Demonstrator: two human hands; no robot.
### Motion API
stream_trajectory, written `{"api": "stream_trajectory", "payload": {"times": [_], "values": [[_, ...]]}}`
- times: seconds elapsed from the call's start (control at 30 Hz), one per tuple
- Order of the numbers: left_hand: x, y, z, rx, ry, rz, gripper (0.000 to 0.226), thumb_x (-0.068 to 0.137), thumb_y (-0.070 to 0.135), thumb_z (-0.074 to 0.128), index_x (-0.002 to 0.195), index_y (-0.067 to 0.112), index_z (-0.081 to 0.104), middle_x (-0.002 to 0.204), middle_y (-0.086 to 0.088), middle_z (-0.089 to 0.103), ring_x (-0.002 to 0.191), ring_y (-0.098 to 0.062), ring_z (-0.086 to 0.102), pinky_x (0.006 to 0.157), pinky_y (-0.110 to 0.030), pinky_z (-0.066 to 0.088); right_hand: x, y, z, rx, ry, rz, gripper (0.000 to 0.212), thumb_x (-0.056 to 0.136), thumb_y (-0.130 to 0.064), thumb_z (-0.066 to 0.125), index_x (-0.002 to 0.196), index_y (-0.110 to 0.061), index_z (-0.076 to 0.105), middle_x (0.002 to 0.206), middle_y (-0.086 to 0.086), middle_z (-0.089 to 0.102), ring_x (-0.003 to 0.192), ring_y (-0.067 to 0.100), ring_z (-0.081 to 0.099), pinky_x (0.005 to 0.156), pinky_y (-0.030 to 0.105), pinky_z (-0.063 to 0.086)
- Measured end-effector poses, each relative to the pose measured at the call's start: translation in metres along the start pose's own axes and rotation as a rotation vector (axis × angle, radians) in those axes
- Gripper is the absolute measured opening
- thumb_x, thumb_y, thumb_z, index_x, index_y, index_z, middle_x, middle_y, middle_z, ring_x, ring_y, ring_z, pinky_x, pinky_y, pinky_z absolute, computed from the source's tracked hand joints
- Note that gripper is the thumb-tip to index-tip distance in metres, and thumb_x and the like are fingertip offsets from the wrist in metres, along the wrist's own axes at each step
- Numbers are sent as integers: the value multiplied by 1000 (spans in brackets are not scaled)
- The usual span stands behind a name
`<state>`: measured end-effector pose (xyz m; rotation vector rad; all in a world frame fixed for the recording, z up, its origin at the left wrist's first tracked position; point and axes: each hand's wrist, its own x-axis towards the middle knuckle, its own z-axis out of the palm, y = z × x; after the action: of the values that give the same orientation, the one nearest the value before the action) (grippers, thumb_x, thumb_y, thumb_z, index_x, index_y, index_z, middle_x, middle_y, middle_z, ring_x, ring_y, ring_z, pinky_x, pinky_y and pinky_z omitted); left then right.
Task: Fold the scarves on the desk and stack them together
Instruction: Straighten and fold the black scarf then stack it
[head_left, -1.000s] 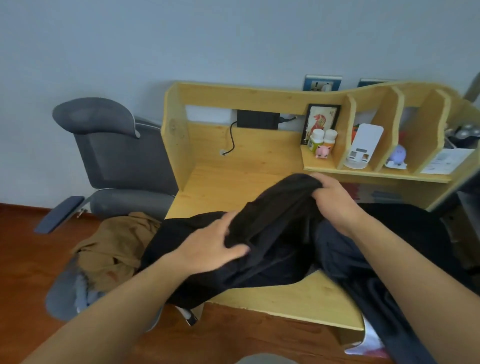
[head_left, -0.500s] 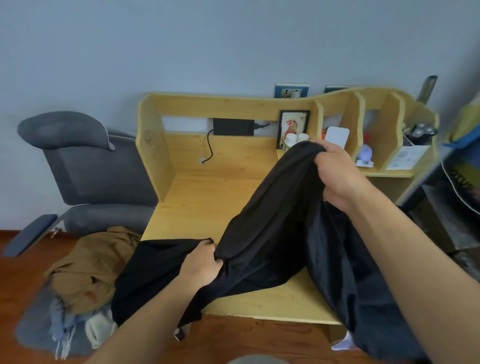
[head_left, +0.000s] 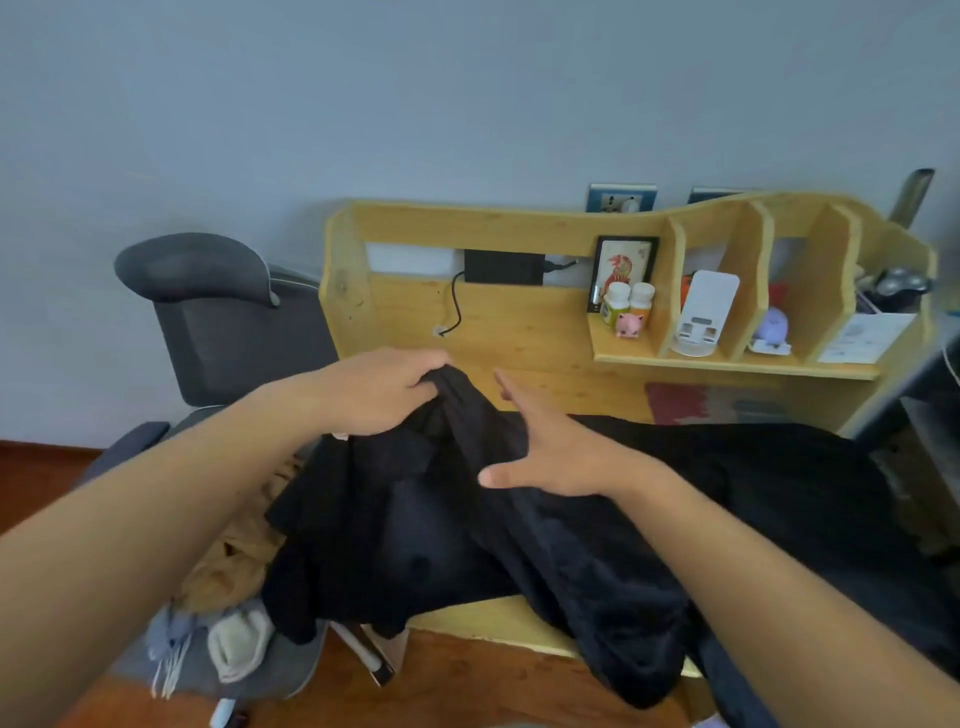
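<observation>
A large black scarf (head_left: 597, 519) lies bunched across the wooden desk (head_left: 519, 343) and hangs over its front edge. My left hand (head_left: 379, 389) grips a raised fold of the black scarf near the desk's left side. Just right of that fold, my right hand (head_left: 550, 447) is spread with straight fingers over the cloth and holds nothing. A tan scarf (head_left: 234, 566) lies crumpled on the chair seat to the left, with a pale blue fringed scarf (head_left: 166, 639) and a cream one (head_left: 239, 644) below it.
A grey office chair (head_left: 223, 322) stands left of the desk. The desk's back shelf (head_left: 727, 358) holds a framed picture, small bottles, a pink figure, a white device and papers. A black box with a cable is fixed to the back panel. The floor is red-brown wood.
My right hand has let go of the lifted scarf edge and opened. My left hand has moved up and right and now holds the raised fold. The scarf has dropped lower onto the desk.
</observation>
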<state>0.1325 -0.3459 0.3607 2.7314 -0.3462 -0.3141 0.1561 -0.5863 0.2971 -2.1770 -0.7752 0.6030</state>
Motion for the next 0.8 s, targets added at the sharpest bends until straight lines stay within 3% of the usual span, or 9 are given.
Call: {"api": "stream_trajectory", "payload": {"times": [0.1,0.2,0.27,0.33,0.43,0.5,0.6,0.7,0.8], "values": [[0,23,-23,308,119,120,13,108,31,40,112,29,52,88,13,58,79,-11,54,60,-24,36,33,-10,45,185,193,20,72,83,-28,81,142,-34,40,129,-18,60,121,5,57,104,30,47],[-4,14,-37,581,158,126,20,99,47,56,102,29,48,79,13,52,76,-16,54,53,-27,30,39,-8,23,-24,434,131,18,93,-10,57,102,-19,69,98,-2,71,97,22,67,85,37,56],[-7,3,-45,558,73,41,25,93,48,67,99,28,53,82,15,54,79,-14,55,56,-28,36,32,-11,-6,-150,485,156,36,86,1,46,96,-19,74,95,1,70,94,25,65,83,38,56],[-5,-9,-45,431,-38,-79,16,95,34,68,91,22,60,78,12,56,77,-15,58,52,-20,38,23,-16,-32,-287,544,120,49,81,7,44,109,-19,74,102,3,62,102,27,60,86,36,52],[5,-31,-38,340,-97,-190,15,98,26,63,88,15,65,81,5,63,78,-18,61,61,-24,43,22,-16,-59,-497,672,91,39,85,3,52,113,-15,71,106,7,54,104,29,56,80,32,42],[17,-48,-34,308,22,-247,17,95,22,60,82,12,62,82,-1,64,80,-24,61,69,-36,50,29,-9,-71,-613,634,210,23,87,-3,56,104,-10,69,106,10,60,100,30,61,80,35,50],[44,-62,-40,73,331,-318,14,91,6,52,83,8,64,85,-6,66,85,-30,62,69,-35,47,32,-5,-88,-739,457,425,16,92,-9,52,98,-8,66,101,11,66,90,28,62,80,38,56],[75,-47,-76,-237,576,-337,26,90,-4,43,93,10,65,101,-14,69,97,-33,63,77,-35,49,37,-12,-121,-711,587,412,13,94,-13,48,97,-10,60,101,11,65,90,30,62,82,41,54],[90,-18,-135,-108,829,-196,17,91,-2,39,95,8,53,95,-16,61,93,-36,61,74,-39,45,41,-35,-164,-613,775,388,15,94,-9,45,94,-7,60,106,18,68,91,33,63,75,35,48]]}}
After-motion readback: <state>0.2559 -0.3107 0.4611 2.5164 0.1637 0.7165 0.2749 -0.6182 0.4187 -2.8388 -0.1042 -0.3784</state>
